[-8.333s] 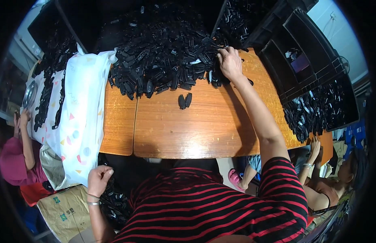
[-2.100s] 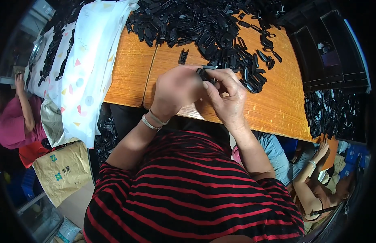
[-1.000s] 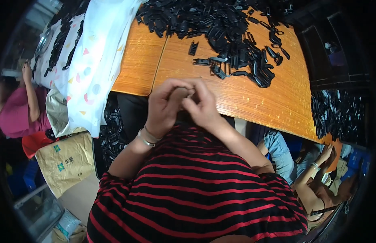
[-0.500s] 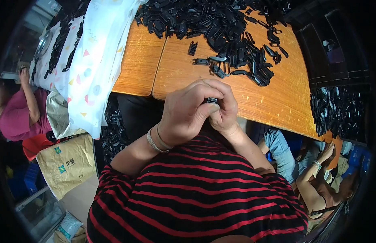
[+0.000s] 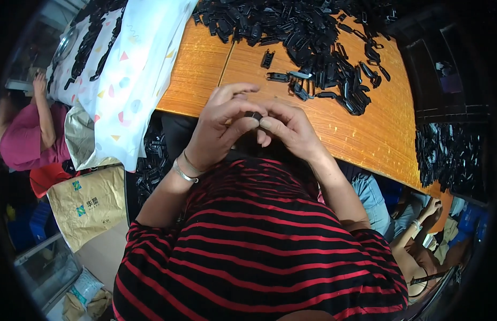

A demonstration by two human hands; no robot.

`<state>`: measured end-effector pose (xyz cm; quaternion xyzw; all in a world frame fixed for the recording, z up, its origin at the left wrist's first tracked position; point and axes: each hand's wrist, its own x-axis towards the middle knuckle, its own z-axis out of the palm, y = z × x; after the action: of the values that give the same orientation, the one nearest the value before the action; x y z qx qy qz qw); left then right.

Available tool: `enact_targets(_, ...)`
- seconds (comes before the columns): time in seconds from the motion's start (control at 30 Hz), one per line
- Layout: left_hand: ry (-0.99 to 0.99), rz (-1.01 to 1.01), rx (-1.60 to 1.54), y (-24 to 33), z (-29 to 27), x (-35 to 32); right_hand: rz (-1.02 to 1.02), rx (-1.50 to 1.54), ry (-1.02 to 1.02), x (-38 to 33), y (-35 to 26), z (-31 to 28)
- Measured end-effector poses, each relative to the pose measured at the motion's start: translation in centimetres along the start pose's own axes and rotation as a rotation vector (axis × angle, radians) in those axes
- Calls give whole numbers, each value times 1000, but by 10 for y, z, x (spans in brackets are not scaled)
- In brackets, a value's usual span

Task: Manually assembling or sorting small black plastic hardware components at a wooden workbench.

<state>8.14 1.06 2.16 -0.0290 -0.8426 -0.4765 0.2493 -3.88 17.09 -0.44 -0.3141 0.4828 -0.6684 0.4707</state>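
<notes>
Between my two hands, just over the table's near edge, is a small black plastic part point(image 5: 253, 115), mostly covered by fingers. My left hand point(image 5: 220, 119) pinches it between thumb and index finger, its other fingers loosely raised. From the other side my right hand point(image 5: 291, 127) closes thumb and fingers on the same part. Beyond the hands, a few loose black parts point(image 5: 279, 77) lie on the wooden table point(image 5: 248, 75). One black frame-like piece point(image 5: 267, 59) lies apart, nearer the pile.
A large heap of black plastic parts point(image 5: 307, 37) covers the far table. White patterned cloth point(image 5: 136, 75) hangs at the left, above a brown paper sack point(image 5: 88, 206). Co-workers sit at left point(image 5: 34, 136) and lower right point(image 5: 419, 257). More black parts point(image 5: 449, 155) are massed at right.
Both hands have shifted left and turned, so the thumbs now meet at the black part. My left fingers have loosened and lifted. The whole view has shifted slightly.
</notes>
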Motion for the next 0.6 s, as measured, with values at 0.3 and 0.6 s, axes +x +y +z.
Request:
enact_targets(0.3, 326, -197, 373, -62, 25, 28, -407, -1300, 224, 26, 15, 15)
enact_targets(0.6, 233, -195, 786, -66, 37, 30, -378, -1204, 256, 25, 21, 15)
